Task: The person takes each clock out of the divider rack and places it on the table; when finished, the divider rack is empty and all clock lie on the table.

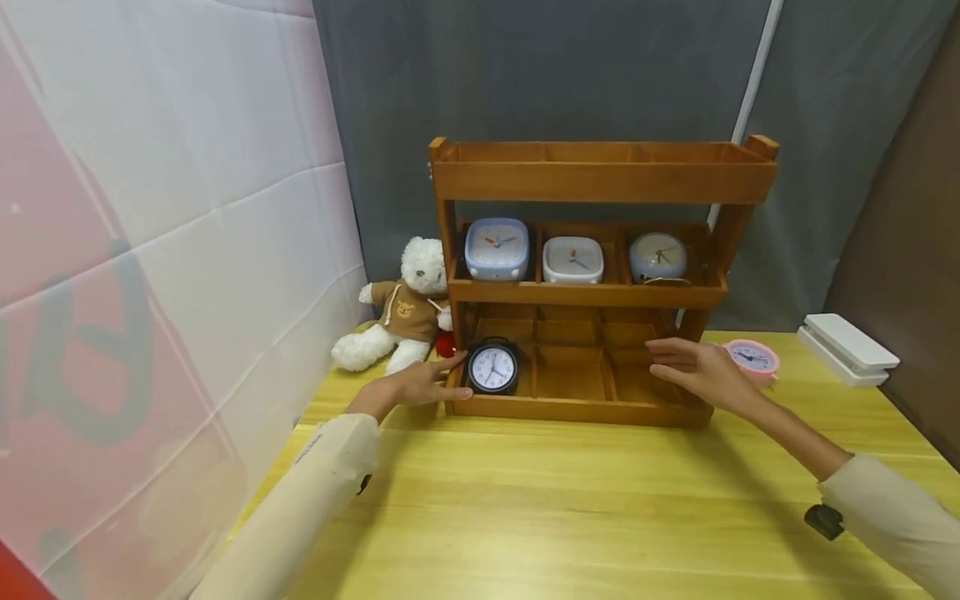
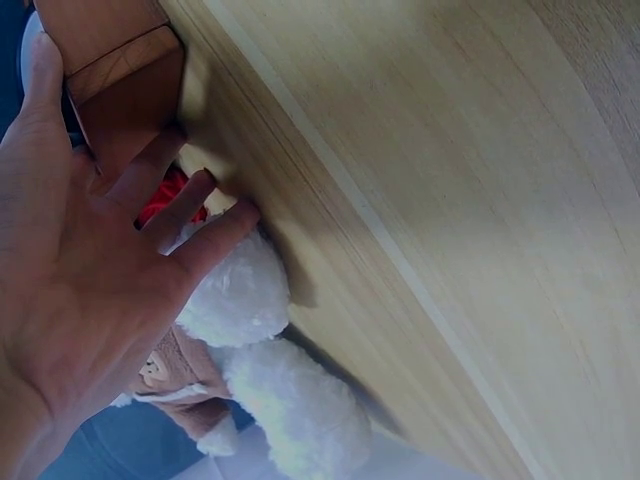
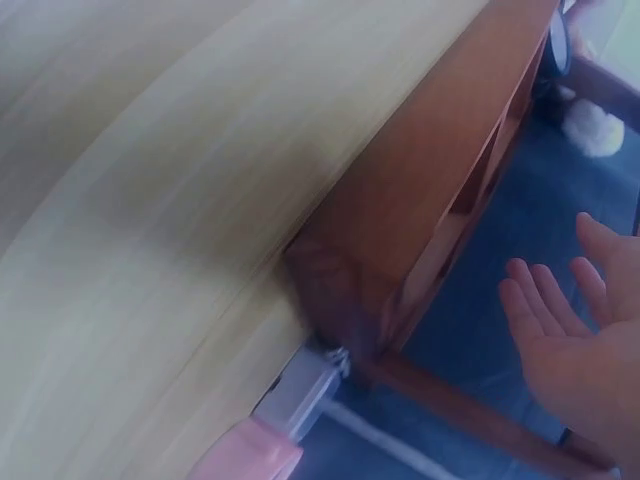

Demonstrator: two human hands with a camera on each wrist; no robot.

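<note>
A black round alarm clock (image 1: pixel 492 367) with a white face stands in the bottom left compartment of a wooden shelf (image 1: pixel 577 410). My left hand (image 1: pixel 420 384) is at the shelf's lower left corner, its thumb beside the clock. In the left wrist view, the fingers of that hand (image 2: pixel 95 265) are spread and fairly straight along the outside of the shelf end. My right hand (image 1: pixel 699 372) hovers by the lower right compartment, holding nothing. Its fingers are loosely extended in the right wrist view, with the shelf end (image 3: pixel 345 290) to their left.
On the middle tier sit a blue clock (image 1: pixel 497 249), a white clock (image 1: pixel 573 260) and a round bluish clock (image 1: pixel 657 257). A white teddy bear (image 1: pixel 405 310) in a brown hoodie leans left of the shelf. Rightward are a pink clock (image 1: pixel 752 360) and a white box-like object (image 1: pixel 847 348).
</note>
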